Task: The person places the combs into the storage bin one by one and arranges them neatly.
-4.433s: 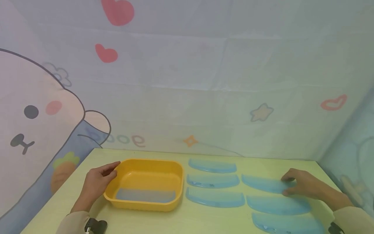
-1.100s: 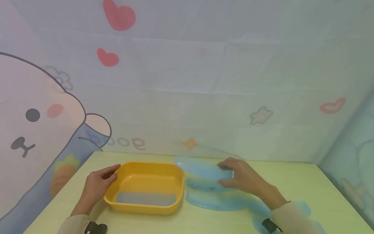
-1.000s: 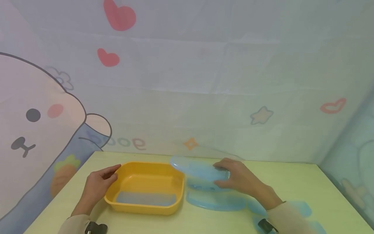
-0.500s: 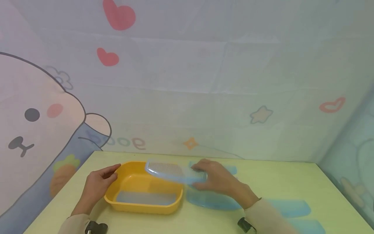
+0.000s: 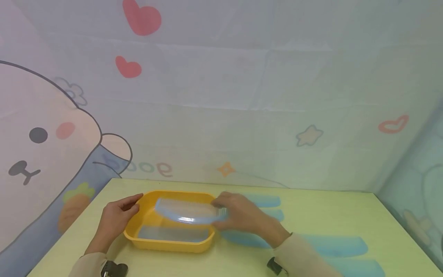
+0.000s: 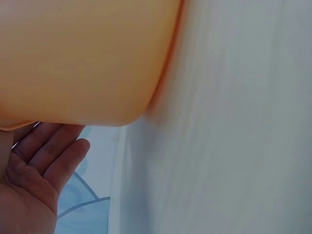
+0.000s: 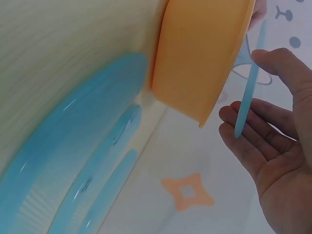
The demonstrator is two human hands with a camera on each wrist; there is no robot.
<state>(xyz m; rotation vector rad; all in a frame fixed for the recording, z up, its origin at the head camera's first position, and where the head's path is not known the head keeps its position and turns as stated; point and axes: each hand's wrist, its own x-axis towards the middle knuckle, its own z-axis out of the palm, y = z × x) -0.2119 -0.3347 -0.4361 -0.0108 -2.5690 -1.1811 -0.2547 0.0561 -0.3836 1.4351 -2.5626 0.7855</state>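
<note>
In the head view my right hand pinches one end of a translucent blue comb, its teeth toward the back wall. The comb hangs over the yellow plastic basin, its other end above the basin's inside. The right wrist view shows that comb edge-on between thumb and fingertips. Another comb lies flat in the basin, near its front wall. At the basin's left rim my left hand holds on with thumb and index finger. Its other fingers extend loosely below the rim in the left wrist view.
Right of the basin, several blue combs lie on the pale yellow table. They include a back comb, partly covered ones by my right forearm, and a front-right comb. A patterned cloth wall rises behind the table.
My right hand picked up a comb from the right-hand group and carried it left, over the basin. My left hand stays at the basin's rim.
</note>
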